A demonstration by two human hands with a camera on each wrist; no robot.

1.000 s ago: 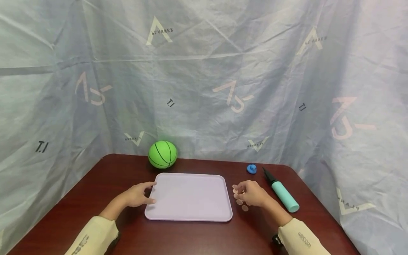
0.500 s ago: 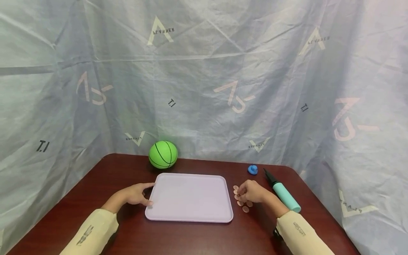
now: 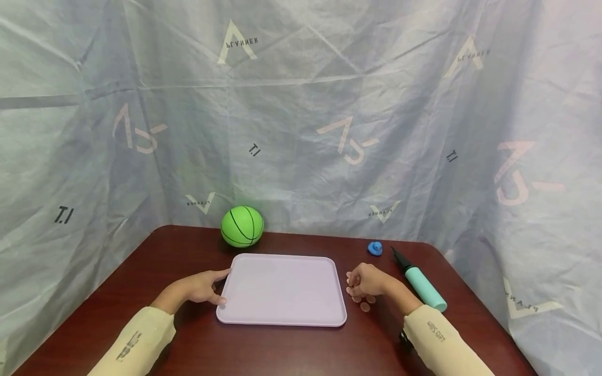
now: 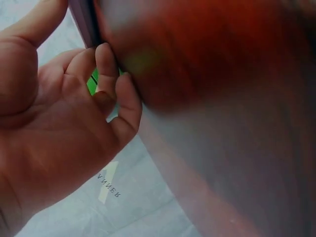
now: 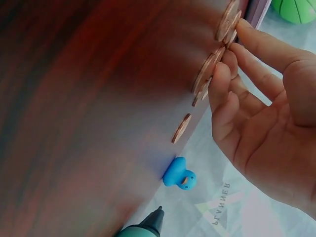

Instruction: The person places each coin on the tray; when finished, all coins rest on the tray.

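The right hand point(image 3: 369, 280) partly hides coins point(image 3: 365, 307) near 1 blue duck point(image 3: 375, 248).

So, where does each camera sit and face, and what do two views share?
Head: on the head, facing forward and down at the tray; left hand, right hand and sleeves show.
Left wrist: on that wrist, facing the tray's edge; only the left hand shows.
Right wrist: on that wrist, facing the coins; only the right hand shows.
Shared: head and right wrist both show the blue duck and green ball.
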